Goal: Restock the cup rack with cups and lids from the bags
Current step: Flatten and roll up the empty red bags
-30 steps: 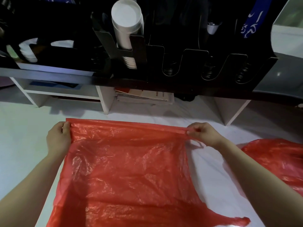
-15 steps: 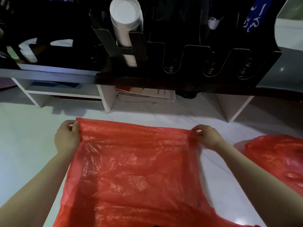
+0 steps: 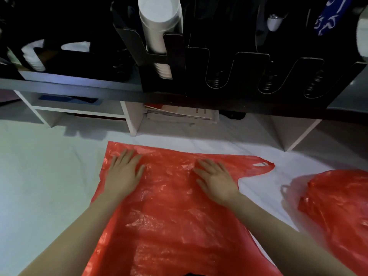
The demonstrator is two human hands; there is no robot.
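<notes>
On the white table [image 3: 49, 176], our left hand [image 3: 123, 172] and right hand [image 3: 217, 180] press flat on the limp, slippery bag [image 3: 175, 216]; we'd pinch its edge.

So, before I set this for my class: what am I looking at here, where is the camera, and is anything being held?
No machine here: the camera sits on a person's head, looking down at their bare hands. The left grip and right grip press flat on a flattened red bag spread on the white surface. Nothing is held. A fuller red bag lies to the right. Behind stands the black cup rack with one stack of white cups.
</notes>
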